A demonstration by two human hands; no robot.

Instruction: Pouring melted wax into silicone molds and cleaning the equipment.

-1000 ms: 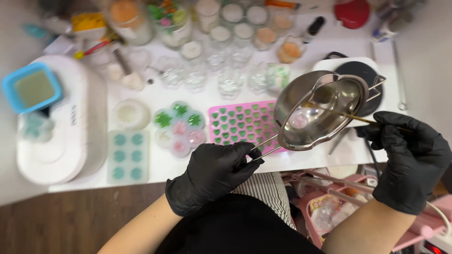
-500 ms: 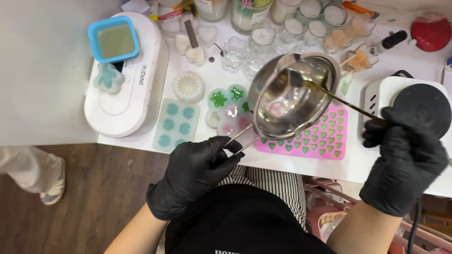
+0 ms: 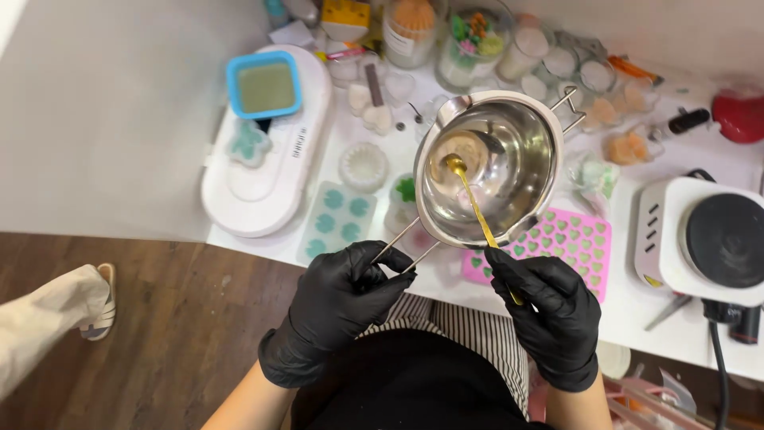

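Left hand, black-gloved, fingers closed around the wire handle of a steel melting pot, holding it tilted above the white counter. Right hand, also black-gloved, pinches a thin gold spoon by its stem; the spoon's bowl sits inside the pot, touching the pale melt at the bottom. Pot hangs over a round flower mold tray, mostly hiding it, and over the left edge of a pink silicone mold with small green hearts.

Left of the pot: a pale teal mold with leaf shapes, a white fluted round mold, and a white oval appliance carrying a blue square mold with greenish fill. Back of the counter: crowded glass jars and small candle cups, some white, some orange. Far right: a white hotplate with a black disc top, and a red round object behind it.

Striped fabric and a black apron show below the hands. Bottom left, on the wood floor, another person's trouser leg and sandalled foot.
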